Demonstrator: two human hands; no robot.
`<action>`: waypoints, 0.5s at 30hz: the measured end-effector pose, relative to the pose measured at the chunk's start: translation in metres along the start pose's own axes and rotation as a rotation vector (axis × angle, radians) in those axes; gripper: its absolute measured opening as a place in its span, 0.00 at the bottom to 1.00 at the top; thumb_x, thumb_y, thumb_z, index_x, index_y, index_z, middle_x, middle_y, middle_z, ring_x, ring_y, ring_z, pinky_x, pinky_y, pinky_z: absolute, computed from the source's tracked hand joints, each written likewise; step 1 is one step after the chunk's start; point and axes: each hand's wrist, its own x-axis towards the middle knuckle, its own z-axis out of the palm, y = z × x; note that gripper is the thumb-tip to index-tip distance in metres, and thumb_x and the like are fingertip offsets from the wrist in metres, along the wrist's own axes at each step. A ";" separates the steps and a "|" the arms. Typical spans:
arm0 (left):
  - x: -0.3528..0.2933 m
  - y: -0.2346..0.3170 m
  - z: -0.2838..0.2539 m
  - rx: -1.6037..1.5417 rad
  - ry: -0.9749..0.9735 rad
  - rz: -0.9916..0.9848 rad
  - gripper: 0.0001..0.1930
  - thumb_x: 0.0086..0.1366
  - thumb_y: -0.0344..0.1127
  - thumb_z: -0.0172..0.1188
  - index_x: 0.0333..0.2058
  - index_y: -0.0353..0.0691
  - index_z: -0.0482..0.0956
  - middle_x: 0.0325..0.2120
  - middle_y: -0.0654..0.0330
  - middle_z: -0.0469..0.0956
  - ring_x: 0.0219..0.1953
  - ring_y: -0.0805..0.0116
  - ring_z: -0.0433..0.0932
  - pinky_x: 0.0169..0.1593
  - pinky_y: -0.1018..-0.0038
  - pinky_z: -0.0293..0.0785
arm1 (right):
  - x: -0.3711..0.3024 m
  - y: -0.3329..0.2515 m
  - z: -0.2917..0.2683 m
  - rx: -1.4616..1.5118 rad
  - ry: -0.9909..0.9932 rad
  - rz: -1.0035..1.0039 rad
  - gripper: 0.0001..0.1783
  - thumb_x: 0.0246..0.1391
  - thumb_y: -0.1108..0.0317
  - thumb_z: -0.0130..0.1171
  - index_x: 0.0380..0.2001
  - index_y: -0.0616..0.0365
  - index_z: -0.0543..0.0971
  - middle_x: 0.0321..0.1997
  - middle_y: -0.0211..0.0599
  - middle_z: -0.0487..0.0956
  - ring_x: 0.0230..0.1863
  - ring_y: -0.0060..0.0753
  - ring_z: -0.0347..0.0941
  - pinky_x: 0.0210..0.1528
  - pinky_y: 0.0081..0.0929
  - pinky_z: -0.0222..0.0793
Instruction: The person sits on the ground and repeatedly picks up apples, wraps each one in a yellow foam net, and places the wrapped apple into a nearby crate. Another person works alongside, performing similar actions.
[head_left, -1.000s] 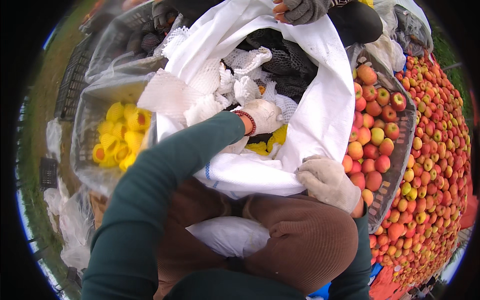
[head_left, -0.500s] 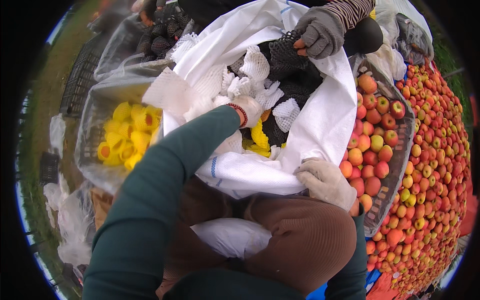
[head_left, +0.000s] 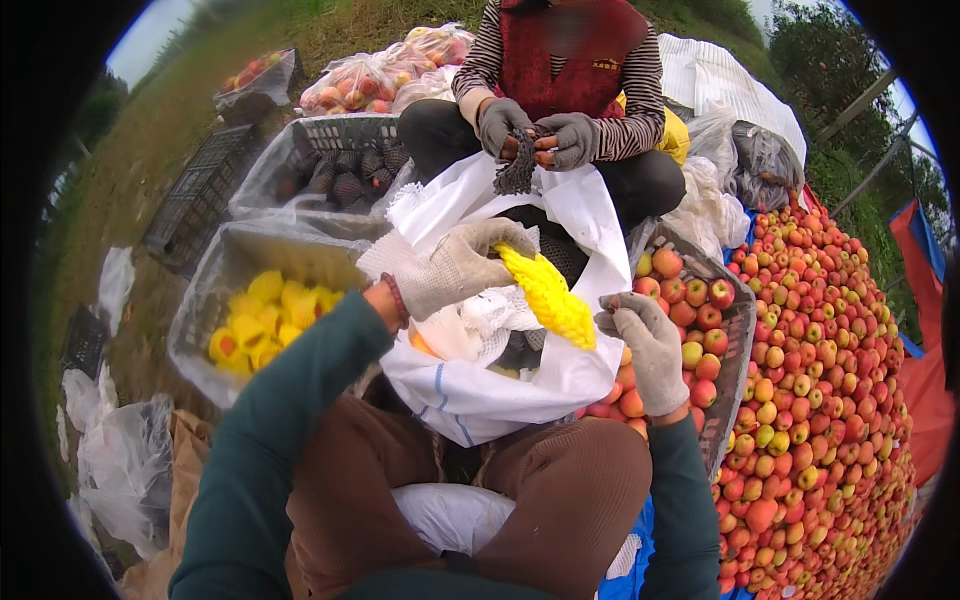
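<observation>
My gloved left hand (head_left: 455, 270) grips a yellow foam net sleeve (head_left: 548, 298), which hangs down to the right over the sack. My gloved right hand (head_left: 645, 345) is beside the sleeve's lower end, its fingers bent and slightly apart, with nothing visible in them. Below both hands a white woven sack (head_left: 460, 400) gapes between my knees. White foam nets (head_left: 475, 325) and dark ones lie inside it. Across the sack, a co-worker's grey-gloved hands (head_left: 540, 138) hold a dark foam net (head_left: 515, 170).
At left, a lined crate (head_left: 190, 330) holds yellow-netted fruit; behind it another crate (head_left: 325, 130) holds dark-netted fruit. A crate of apples (head_left: 735, 400) stands at right, beside a large apple heap (head_left: 820, 420). Bagged apples (head_left: 370, 80) lie at the back.
My left hand has come up out of the sack with the yellow net sleeve. My right hand has left the sack's rim and risen. The co-worker's hands are now together over the dark net.
</observation>
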 end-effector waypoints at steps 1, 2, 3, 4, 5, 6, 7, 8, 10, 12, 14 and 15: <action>-0.011 0.005 0.008 -0.028 0.024 0.072 0.13 0.55 0.22 0.57 0.41 0.37 0.73 0.40 0.60 0.74 0.45 0.72 0.72 0.52 0.77 0.67 | 0.002 -0.018 0.007 0.029 0.014 -0.067 0.13 0.56 0.74 0.49 0.44 0.70 0.70 0.41 0.41 0.75 0.41 0.28 0.74 0.48 0.24 0.68; -0.020 0.007 0.015 -0.056 0.047 0.145 0.14 0.54 0.23 0.58 0.41 0.36 0.75 0.38 0.60 0.75 0.43 0.73 0.73 0.51 0.78 0.68 | 0.002 -0.036 0.018 0.059 0.028 -0.135 0.13 0.56 0.74 0.50 0.44 0.70 0.70 0.41 0.41 0.75 0.41 0.28 0.73 0.48 0.24 0.68; -0.026 0.008 0.021 -0.043 0.048 0.233 0.17 0.55 0.22 0.56 0.46 0.37 0.73 0.42 0.60 0.74 0.47 0.72 0.72 0.53 0.77 0.66 | 0.001 -0.050 0.032 0.096 0.000 -0.173 0.14 0.55 0.75 0.50 0.45 0.69 0.70 0.41 0.40 0.76 0.42 0.27 0.73 0.48 0.24 0.68; -0.033 0.013 0.027 0.005 0.082 0.315 0.23 0.55 0.22 0.55 0.52 0.36 0.67 0.46 0.58 0.71 0.50 0.71 0.69 0.55 0.76 0.65 | 0.000 -0.055 0.044 0.107 -0.066 -0.149 0.17 0.54 0.76 0.51 0.48 0.69 0.68 0.43 0.39 0.74 0.44 0.27 0.72 0.50 0.23 0.67; -0.038 0.014 0.034 -0.087 0.139 0.321 0.26 0.55 0.22 0.55 0.54 0.35 0.64 0.48 0.58 0.70 0.51 0.71 0.68 0.56 0.76 0.64 | 0.000 -0.054 0.055 0.064 -0.149 -0.147 0.19 0.53 0.77 0.52 0.49 0.69 0.67 0.45 0.40 0.73 0.46 0.28 0.71 0.51 0.23 0.66; -0.044 0.014 0.038 -0.185 0.200 0.328 0.29 0.55 0.22 0.56 0.57 0.34 0.60 0.49 0.57 0.68 0.52 0.71 0.68 0.56 0.76 0.64 | -0.002 -0.052 0.067 0.017 -0.235 -0.142 0.21 0.52 0.77 0.53 0.51 0.69 0.66 0.47 0.40 0.72 0.47 0.28 0.69 0.52 0.23 0.65; -0.048 0.013 0.036 -0.213 0.202 0.299 0.29 0.55 0.22 0.55 0.57 0.34 0.59 0.50 0.56 0.68 0.52 0.71 0.68 0.56 0.76 0.64 | -0.006 -0.056 0.080 0.001 -0.299 -0.112 0.24 0.51 0.76 0.54 0.52 0.69 0.65 0.49 0.41 0.71 0.50 0.27 0.67 0.53 0.22 0.64; -0.051 0.012 0.034 -0.241 0.204 0.269 0.30 0.55 0.22 0.55 0.57 0.33 0.58 0.50 0.56 0.67 0.52 0.70 0.68 0.56 0.76 0.64 | -0.005 -0.051 0.085 -0.054 -0.290 -0.141 0.24 0.51 0.76 0.54 0.52 0.68 0.65 0.49 0.40 0.71 0.49 0.25 0.67 0.52 0.22 0.64; -0.060 0.010 0.028 -0.267 0.200 0.206 0.29 0.55 0.21 0.55 0.56 0.33 0.58 0.50 0.55 0.67 0.51 0.70 0.68 0.56 0.76 0.65 | -0.010 -0.057 0.094 0.068 -0.322 -0.007 0.23 0.51 0.75 0.55 0.51 0.67 0.66 0.47 0.37 0.71 0.47 0.24 0.68 0.51 0.21 0.65; -0.068 0.008 0.024 -0.265 0.179 0.148 0.27 0.54 0.21 0.56 0.54 0.33 0.62 0.48 0.56 0.69 0.50 0.70 0.70 0.55 0.77 0.66 | -0.011 -0.053 0.097 -0.047 -0.315 0.021 0.20 0.50 0.76 0.55 0.48 0.67 0.68 0.45 0.37 0.72 0.45 0.24 0.69 0.50 0.21 0.65; -0.069 0.008 0.016 -0.224 0.203 0.084 0.20 0.56 0.23 0.54 0.49 0.33 0.67 0.43 0.59 0.71 0.46 0.73 0.70 0.52 0.77 0.67 | -0.007 -0.042 0.096 -0.074 -0.260 -0.008 0.18 0.50 0.76 0.55 0.45 0.67 0.69 0.43 0.36 0.73 0.44 0.23 0.69 0.49 0.21 0.66; -0.068 0.009 0.013 -0.208 0.212 0.051 0.17 0.57 0.24 0.54 0.46 0.34 0.69 0.40 0.60 0.72 0.45 0.75 0.71 0.51 0.77 0.68 | -0.004 -0.039 0.095 -0.049 -0.210 -0.048 0.16 0.50 0.76 0.55 0.44 0.66 0.70 0.42 0.35 0.73 0.43 0.23 0.69 0.49 0.20 0.66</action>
